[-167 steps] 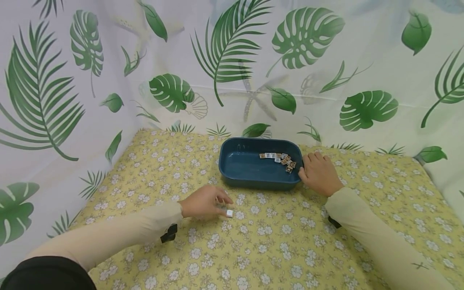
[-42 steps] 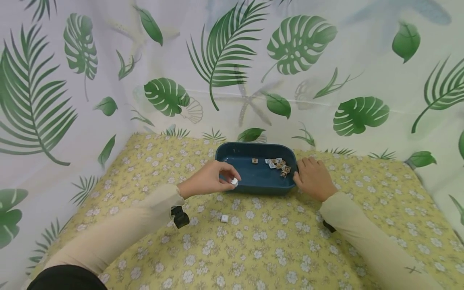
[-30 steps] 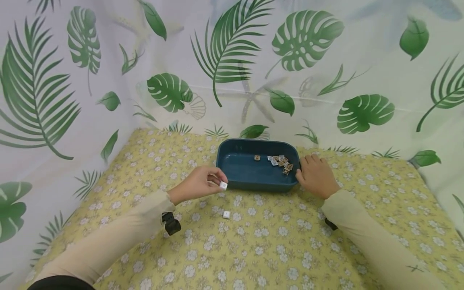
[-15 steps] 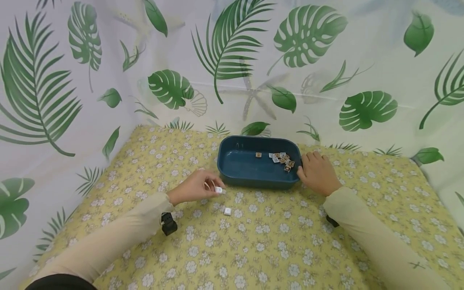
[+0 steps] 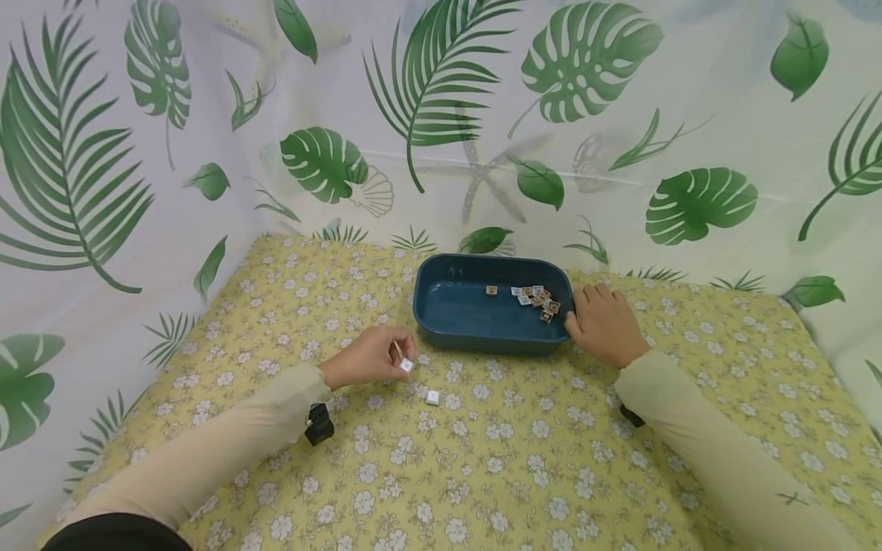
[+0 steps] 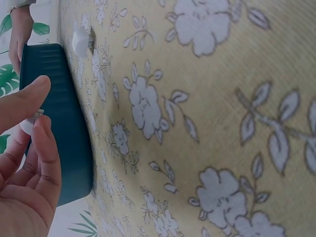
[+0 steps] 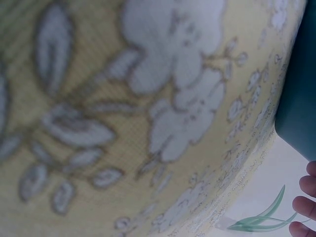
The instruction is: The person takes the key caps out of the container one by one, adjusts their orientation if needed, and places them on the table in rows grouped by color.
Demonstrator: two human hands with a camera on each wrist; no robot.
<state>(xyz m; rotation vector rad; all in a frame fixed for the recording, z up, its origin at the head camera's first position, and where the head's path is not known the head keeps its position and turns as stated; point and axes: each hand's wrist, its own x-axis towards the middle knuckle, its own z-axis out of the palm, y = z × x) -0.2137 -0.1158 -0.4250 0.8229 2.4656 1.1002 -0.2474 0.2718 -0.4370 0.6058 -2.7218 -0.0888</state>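
Observation:
My left hand [image 5: 372,356] pinches a small white keycap [image 5: 406,366] between thumb and fingertips, just above the cloth in front of the tray's left end. The left wrist view shows that keycap [image 6: 28,123] partly covered by the thumb [image 6: 29,101]. Another white keycap [image 5: 432,398] lies on the cloth, right of and nearer than the hand. My right hand [image 5: 606,325] holds the right end of a dark blue tray [image 5: 482,344]. Only its fingertips [image 7: 307,205] show in the right wrist view, by the tray's corner. Several brown and white keycaps [image 5: 537,301] lie inside, mostly toward the right end.
A yellow floral cloth [image 5: 496,459] covers the table. Behind and on the left hang white leaf-print curtains [image 5: 455,191]. One brown keycap [image 5: 491,291] lies apart from the others in the tray.
My left hand has drawn back from the tray's near rim toward the left and closer to the cloth, turning the pinched keycap. The right hand has stayed on the tray.

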